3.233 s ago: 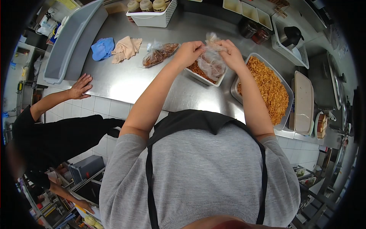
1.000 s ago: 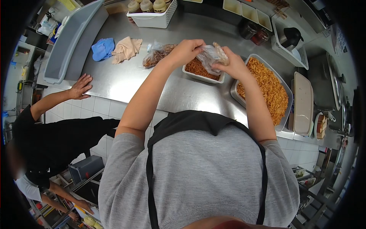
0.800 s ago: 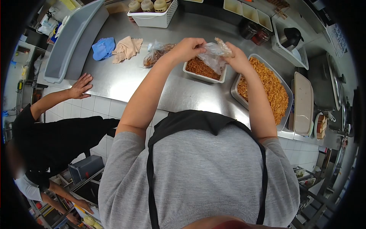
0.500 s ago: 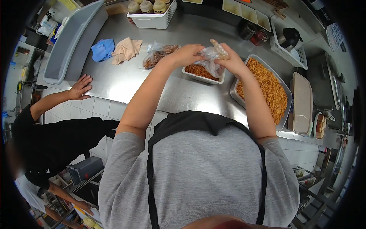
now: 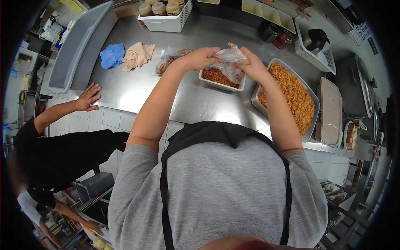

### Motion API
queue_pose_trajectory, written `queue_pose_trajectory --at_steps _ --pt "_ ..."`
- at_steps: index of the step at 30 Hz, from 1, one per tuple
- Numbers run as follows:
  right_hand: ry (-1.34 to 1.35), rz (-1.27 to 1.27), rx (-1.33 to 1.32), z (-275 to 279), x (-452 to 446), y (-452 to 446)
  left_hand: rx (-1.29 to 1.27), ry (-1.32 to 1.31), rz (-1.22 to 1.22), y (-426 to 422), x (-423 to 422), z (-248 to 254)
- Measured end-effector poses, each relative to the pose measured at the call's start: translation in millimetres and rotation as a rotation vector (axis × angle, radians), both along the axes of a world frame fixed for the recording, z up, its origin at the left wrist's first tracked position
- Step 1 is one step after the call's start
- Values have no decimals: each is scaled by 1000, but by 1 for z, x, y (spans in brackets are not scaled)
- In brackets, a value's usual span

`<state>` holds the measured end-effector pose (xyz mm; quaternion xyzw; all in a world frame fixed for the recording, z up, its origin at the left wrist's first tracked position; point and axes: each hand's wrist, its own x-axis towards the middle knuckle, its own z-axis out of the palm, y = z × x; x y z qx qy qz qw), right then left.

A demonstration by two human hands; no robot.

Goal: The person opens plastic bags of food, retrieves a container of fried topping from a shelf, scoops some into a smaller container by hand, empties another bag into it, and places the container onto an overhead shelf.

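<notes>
A clear plastic bag [image 5: 227, 56] is stretched between my two hands, above a white tub [image 5: 223, 87] of dark brown crumbly food [image 5: 218, 76]. My left hand [image 5: 201, 58] grips the bag's left side with closed fingers. At the other end, my right hand [image 5: 253, 66] pinches the bunched, brownish-stained part of the bag. Some of the plastic hangs down over the tub's right side. Left of my left hand lies another clear bag [image 5: 166, 62] with brown food inside, partly hidden by my wrist. A grey tray [image 5: 259, 104] heaped with orange-brown shredded food [image 5: 291, 98] stands beside my right forearm.
A blue cloth [image 5: 112, 56] and a beige cloth [image 5: 138, 56] lie left on the steel counter, near a large grey bin [image 5: 79, 50]. A white basket [image 5: 164, 25] holds squeeze bottles. Another person's hand [image 5: 88, 96] rests on the counter's front edge. Dark jars [image 5: 270, 32] stand back right.
The bunched top of the bag in my right hand has sunk slightly and spread wider. Both hands have shifted only a little and keep hold of it.
</notes>
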<state>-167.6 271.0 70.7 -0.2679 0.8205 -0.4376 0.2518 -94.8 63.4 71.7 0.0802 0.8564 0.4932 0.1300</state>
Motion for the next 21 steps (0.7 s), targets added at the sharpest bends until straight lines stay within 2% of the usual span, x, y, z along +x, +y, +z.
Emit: queue_pose_trajectory --at_steps 2,5,7,8,11,17,19,21 --pt "-12 13 -3 0 2 -1 -23 -46 8 -1 0 1" --pt "120 27 -151 6 11 4 1 -8 -40 -5 -1 -1" --pt "322 80 160 14 12 10 2 -18 -17 -5 1 1" --pt "322 80 161 15 11 10 2 -30 3 -4 2 2" --pt "259 186 255 15 7 10 -10 -56 -30 -6 -3 -2" --pt "271 61 112 8 4 3 69 -14 -26 -10 -7 -8" --pt "-36 3 69 18 9 -1 71 -10 -25 -11 -5 -6" --pt "-40 20 45 18 15 -5 73 -8 -24 -10 -1 -2"
